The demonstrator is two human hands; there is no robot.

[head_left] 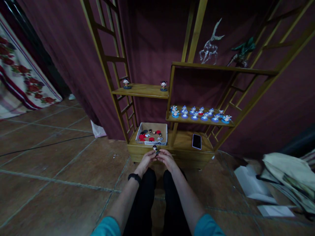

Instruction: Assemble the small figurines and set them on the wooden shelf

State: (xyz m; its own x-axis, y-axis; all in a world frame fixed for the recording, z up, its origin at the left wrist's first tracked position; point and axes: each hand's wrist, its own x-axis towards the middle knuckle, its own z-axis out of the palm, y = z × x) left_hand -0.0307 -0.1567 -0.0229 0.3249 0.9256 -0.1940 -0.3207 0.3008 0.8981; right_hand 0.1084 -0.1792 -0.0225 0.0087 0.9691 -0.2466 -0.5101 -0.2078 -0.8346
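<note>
Between my two hands, low in front of the shelf unit, is a small dark-haired figurine. My left hand, with a black band on the wrist, closes its fingers on the figurine from the left. From the right, my right hand grips its lower part. Just beyond stands an open cardboard box holding red and dark pieces and several small figurine parts. Two similar figurines stand on the upper left shelf, one figurine at its left end and another figurine at its right end.
Several blue and white figurines stand on the middle right shelf. Below them lies a phone. A glass deer and a green ornament stand higher up. A pale bag and white boxes sit on the floor at right.
</note>
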